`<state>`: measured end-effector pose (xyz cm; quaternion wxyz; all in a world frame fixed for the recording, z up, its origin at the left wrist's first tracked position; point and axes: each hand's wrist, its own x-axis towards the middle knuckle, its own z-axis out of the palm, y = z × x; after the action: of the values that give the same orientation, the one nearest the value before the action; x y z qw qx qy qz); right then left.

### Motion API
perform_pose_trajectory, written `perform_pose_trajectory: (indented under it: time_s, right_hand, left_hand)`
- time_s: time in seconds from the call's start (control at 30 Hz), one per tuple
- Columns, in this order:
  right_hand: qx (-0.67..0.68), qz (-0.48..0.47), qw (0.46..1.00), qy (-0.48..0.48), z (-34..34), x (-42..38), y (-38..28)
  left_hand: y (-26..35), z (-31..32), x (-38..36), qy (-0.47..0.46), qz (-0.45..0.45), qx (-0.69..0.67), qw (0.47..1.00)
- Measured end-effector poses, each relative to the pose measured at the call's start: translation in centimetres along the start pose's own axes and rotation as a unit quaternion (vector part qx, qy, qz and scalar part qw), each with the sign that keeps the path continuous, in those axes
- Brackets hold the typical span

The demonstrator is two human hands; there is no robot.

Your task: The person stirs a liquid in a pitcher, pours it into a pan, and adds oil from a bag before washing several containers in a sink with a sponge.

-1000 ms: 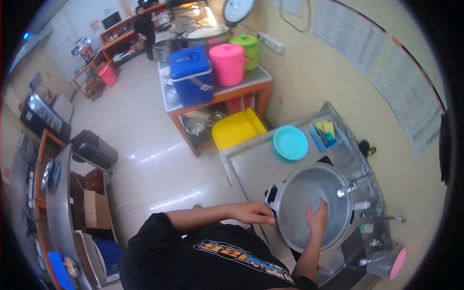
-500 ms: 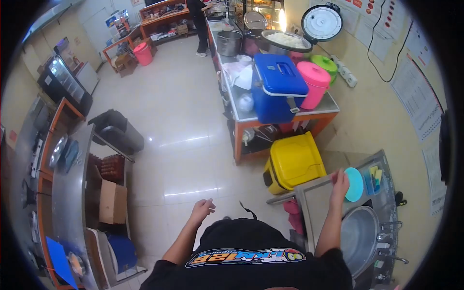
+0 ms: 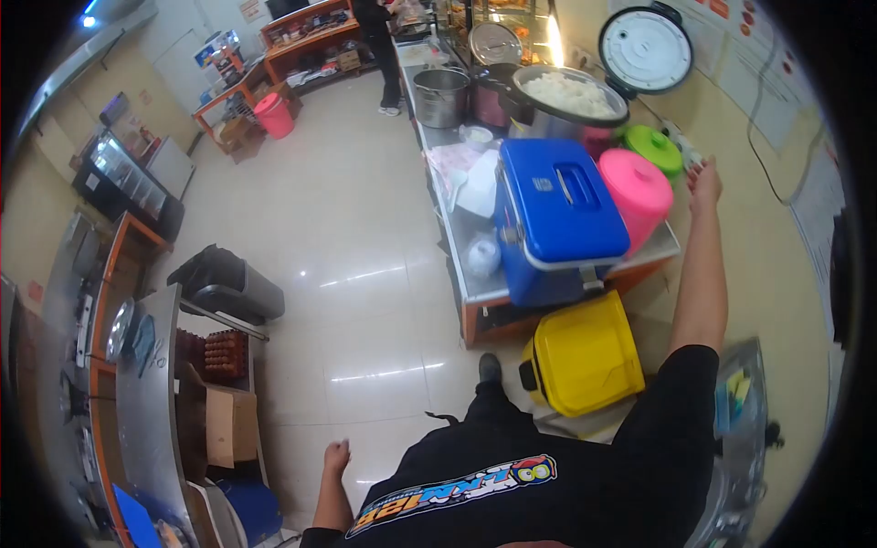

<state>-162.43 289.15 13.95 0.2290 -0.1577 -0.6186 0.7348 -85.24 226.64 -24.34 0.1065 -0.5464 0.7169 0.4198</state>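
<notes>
My right hand is stretched far out to the right, at the lower end of a white power strip on the wall. Its fingers are curled against the strip; what they grip, if anything, is hidden. Beside the hand stand a green lidded container and a pink lidded bucket. Low on the left, my left hand hangs over the floor with its fingers curled in and nothing visible in them.
A blue cooler box and a large pot of white rice stand on the table. A yellow bin sits below its near end. The steel counter is at left, the sink at lower right. Another person stands far back.
I have stepped forward toward the table. My right hand has moved from beside the turquoise dish at the sink up to the power strip. My left hand has dropped lower and left.
</notes>
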Motion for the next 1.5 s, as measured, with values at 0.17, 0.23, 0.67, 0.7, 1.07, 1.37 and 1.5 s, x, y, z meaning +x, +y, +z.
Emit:
perform_pose_trajectory:
  time_s: [0.17,0.23,0.67,0.7,1.07,1.37,1.5]
  right_hand:
    - [-0.067,0.027,0.997,-0.040,7.1,14.0,-1.3]
    - [-0.129,0.025,0.989,-0.068,9.0,19.3,-2.1]
    - [0.044,0.035,0.997,-0.057,18.4,29.6,-2.7]
    - [0.062,0.040,0.996,-0.057,18.5,29.7,-3.2]
    - [-0.261,-0.469,0.837,-0.107,22.9,28.8,-6.6]
    - [-0.389,-0.722,0.537,-0.196,26.2,13.5,-2.2]
    - [-0.250,-0.569,0.719,-0.311,27.4,15.1,-2.2]
  left_hand:
    - [-9.1,-0.9,-10.2,-0.142,0.147,0.260,0.944]
    - [-5.7,-0.5,-13.5,-0.194,-0.011,0.162,0.967]
    - [11.5,-2.8,-19.1,0.031,-0.458,-0.137,0.878]
    - [13.6,-2.7,-19.7,0.059,-0.452,-0.130,0.881]
    - [11.0,3.0,-6.4,-0.071,-0.251,0.096,0.961]
    - [21.0,7.0,-4.9,-0.017,-0.080,-0.032,0.996]
    - [13.7,9.9,-6.4,-0.078,-0.119,0.109,0.984]
